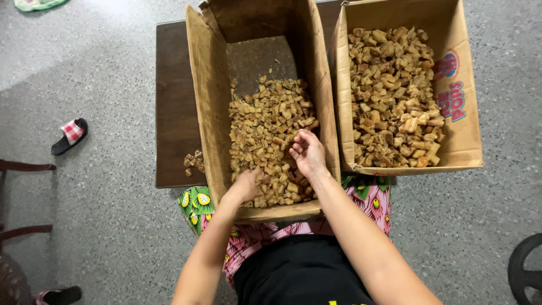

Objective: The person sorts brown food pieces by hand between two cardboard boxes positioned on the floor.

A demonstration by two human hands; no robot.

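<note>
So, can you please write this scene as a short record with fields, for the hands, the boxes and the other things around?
left hand: in the near cardboard box, fingers buried in brown fried chunks
right hand: same box, fingers curled over the chunks
second cardboard box: at the right, fuller
support: dark wooden table
loose pieces: on the table, left of the near box
floor: checked slipper

A second cardboard box (pixel 464 121) of brown chunks sits at the dark table's (pixel 172 107) right end. A checked slipper (pixel 70 135) lies on the speckled floor (pixel 101 226).
</note>
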